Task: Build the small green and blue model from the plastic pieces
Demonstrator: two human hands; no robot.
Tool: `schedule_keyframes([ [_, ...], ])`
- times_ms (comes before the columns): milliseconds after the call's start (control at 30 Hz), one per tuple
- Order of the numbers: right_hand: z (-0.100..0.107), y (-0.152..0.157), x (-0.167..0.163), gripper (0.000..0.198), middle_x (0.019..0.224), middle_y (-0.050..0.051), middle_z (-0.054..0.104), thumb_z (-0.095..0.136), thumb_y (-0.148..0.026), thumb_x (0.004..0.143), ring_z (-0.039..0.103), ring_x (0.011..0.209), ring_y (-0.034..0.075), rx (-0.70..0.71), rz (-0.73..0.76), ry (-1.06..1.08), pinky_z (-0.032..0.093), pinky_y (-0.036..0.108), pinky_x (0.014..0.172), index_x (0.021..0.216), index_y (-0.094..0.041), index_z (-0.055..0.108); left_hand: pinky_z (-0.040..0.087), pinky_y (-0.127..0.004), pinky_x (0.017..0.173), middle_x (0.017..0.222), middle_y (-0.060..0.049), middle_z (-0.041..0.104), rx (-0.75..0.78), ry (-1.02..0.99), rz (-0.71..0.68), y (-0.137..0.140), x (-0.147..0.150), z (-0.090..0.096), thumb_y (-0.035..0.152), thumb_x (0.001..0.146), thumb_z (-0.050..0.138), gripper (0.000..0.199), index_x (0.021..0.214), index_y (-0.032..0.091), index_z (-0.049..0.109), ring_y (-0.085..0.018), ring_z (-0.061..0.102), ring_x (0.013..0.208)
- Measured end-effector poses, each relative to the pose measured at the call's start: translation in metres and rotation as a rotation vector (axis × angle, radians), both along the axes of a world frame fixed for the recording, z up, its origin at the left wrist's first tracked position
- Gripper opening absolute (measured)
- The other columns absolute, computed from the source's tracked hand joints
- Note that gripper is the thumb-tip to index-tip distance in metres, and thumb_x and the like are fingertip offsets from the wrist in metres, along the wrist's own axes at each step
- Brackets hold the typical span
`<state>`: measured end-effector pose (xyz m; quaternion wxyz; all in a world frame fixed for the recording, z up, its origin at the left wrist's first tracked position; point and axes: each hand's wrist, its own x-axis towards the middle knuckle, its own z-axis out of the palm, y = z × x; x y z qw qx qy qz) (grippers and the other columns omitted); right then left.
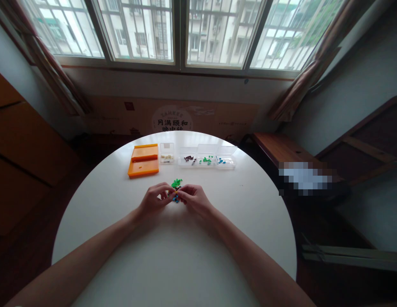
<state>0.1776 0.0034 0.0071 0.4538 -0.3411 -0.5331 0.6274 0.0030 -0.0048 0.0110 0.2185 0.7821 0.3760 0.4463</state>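
My left hand (157, 197) and my right hand (196, 197) meet near the middle of the round white table (173, 251). Their thumbs and forefingers are pinched together around a small yellow piece (176, 192), partly covered by the fingertips. Just beyond the fingers lie bright green pieces (176, 183), like tiny building bricks. Small blue pieces (176, 199) show beneath and between the hands, with some dark ones close by. I cannot tell whether these pieces are joined to the yellow one or loose.
At the table's far side sits an orange tray (144, 167) with its lid raised. Beside it stand a clear box of pale pieces (167, 157) and open clear boxes holding brown pieces (188, 158), green pieces (205, 160) and blue pieces (221, 161). A wooden bench (281, 147) stands right.
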Motion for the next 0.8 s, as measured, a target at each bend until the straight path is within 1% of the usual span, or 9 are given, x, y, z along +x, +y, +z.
schedule_keyframes([
  [133, 0.0011, -0.0001, 0.0000, 0.027, 0.056, 0.000, 0.060, 0.070, -0.037, 0.066, 0.048, 0.047, 0.007, -0.001, 0.007, 0.003, 0.036, 0.020, 0.045, 0.074, -0.012, 0.066, 0.044, -0.016, 0.046, 0.074, -0.004, 0.060, -0.004, -0.014, -0.011, -0.0004, 0.0000, 0.0001, 0.020, 0.078, 0.059, 0.008, 0.082, 0.014, 0.063, -0.007, 0.053, 0.052],
  [300, 0.0005, -0.0001, 0.0005, 0.028, 0.057, 0.000, 0.060, 0.070, -0.039, 0.065, 0.048, 0.047, 0.008, 0.004, 0.003, -0.002, 0.036, 0.021, 0.046, 0.074, -0.012, 0.066, 0.042, -0.015, 0.043, 0.074, -0.003, 0.061, -0.005, 0.003, 0.017, -0.0008, 0.0000, -0.0008, 0.020, 0.078, 0.060, 0.006, 0.081, 0.015, 0.061, -0.007, 0.054, 0.051],
  [567, 0.0004, 0.0006, 0.0019, 0.029, 0.059, 0.001, 0.061, 0.071, -0.039, 0.065, 0.049, 0.048, 0.008, 0.037, 0.013, -0.039, 0.038, 0.021, 0.046, 0.076, -0.012, 0.067, 0.043, -0.015, 0.044, 0.076, -0.003, 0.060, 0.041, -0.019, 0.009, 0.0004, -0.0002, -0.0027, 0.019, 0.077, 0.059, 0.004, 0.079, 0.015, 0.059, -0.006, 0.055, 0.052],
  [800, 0.0001, 0.0006, 0.0024, 0.029, 0.061, 0.002, 0.062, 0.070, -0.038, 0.065, 0.049, 0.049, 0.008, 0.051, 0.016, -0.041, 0.039, 0.021, 0.047, 0.077, -0.012, 0.067, 0.041, -0.013, 0.041, 0.076, -0.003, 0.060, 0.019, -0.004, 0.005, -0.0023, 0.0005, 0.0010, 0.015, 0.076, 0.057, 0.003, 0.078, 0.015, 0.059, -0.006, 0.055, 0.053],
])
